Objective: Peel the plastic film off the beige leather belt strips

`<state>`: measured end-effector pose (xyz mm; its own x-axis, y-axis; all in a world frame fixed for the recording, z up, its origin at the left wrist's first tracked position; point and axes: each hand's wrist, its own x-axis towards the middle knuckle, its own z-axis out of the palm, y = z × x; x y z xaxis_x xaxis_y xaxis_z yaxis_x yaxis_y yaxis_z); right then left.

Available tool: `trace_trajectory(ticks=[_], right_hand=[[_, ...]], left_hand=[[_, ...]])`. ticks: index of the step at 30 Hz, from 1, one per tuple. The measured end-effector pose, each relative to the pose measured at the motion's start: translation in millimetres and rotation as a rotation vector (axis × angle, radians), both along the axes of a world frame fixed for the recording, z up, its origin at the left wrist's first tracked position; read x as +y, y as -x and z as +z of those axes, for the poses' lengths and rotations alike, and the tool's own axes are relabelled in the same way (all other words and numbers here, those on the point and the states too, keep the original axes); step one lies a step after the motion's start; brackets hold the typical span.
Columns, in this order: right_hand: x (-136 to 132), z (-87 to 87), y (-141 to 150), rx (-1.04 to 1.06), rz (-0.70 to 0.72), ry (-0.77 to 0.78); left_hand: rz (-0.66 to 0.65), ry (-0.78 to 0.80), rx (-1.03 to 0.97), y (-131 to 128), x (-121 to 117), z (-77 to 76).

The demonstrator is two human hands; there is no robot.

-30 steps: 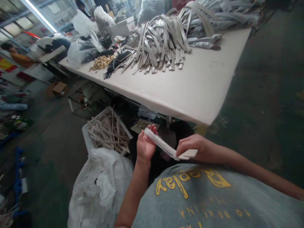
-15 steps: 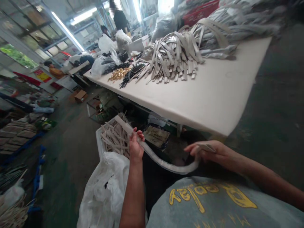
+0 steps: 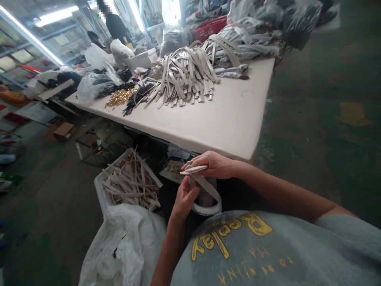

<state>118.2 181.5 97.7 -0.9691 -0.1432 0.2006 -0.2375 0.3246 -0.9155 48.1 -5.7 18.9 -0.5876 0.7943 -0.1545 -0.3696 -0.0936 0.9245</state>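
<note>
A pale grey strap [image 3: 212, 190] hangs in a loop below my two hands, close to the front of the shirt. My left hand [image 3: 183, 198] is closed on it from below, with the thumb pointing up. Just above, my right hand [image 3: 216, 165] grips a flat, folded-looking end of the strap, and its fingertips nearly meet those of the left. Exactly where the fingers press on the strap is partly hidden. To the left of my hands stands a white crate [image 3: 99, 194] full of similar pale strips [image 3: 131, 180].
The table [image 3: 235, 115] bears a heap of grey straps [image 3: 187, 75], gold metal pieces [image 3: 120, 97] and black strips [image 3: 138, 97]. A white sack [image 3: 125, 246] stands below the crate. Cardboard boxes [image 3: 64, 131] lie on the floor. A person [image 3: 116, 26] stands in the background.
My hands were apart with the strap sagging between them; now they are together and the strap forms a small loop. The view has turned to the right.
</note>
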Motion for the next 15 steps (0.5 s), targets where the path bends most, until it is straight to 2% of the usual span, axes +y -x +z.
trace_trajectory(ticks=[3, 8, 11, 15], right_hand=[[-1.0, 3.8, -6.1, 0.02, -0.037, -0.152], [0.7, 3.6, -14.9, -0.054, -0.127, -0.115], [2.5, 6.5, -21.2, 0.001, -0.18, -0.126], [1.5, 12.2, -31.1, 0.105, -0.211, -0.158]], left_hand=[[0.046, -0.048, 0.047, -1.8, 14.6, 10.6], [-0.093, -0.045, 0.016, -13.3, 25.1, 9.5], [-0.098, -0.023, 0.111, -25.0, 23.3, -3.9], [-0.153, 0.06, 0.3, -38.5, 17.2, -36.9]])
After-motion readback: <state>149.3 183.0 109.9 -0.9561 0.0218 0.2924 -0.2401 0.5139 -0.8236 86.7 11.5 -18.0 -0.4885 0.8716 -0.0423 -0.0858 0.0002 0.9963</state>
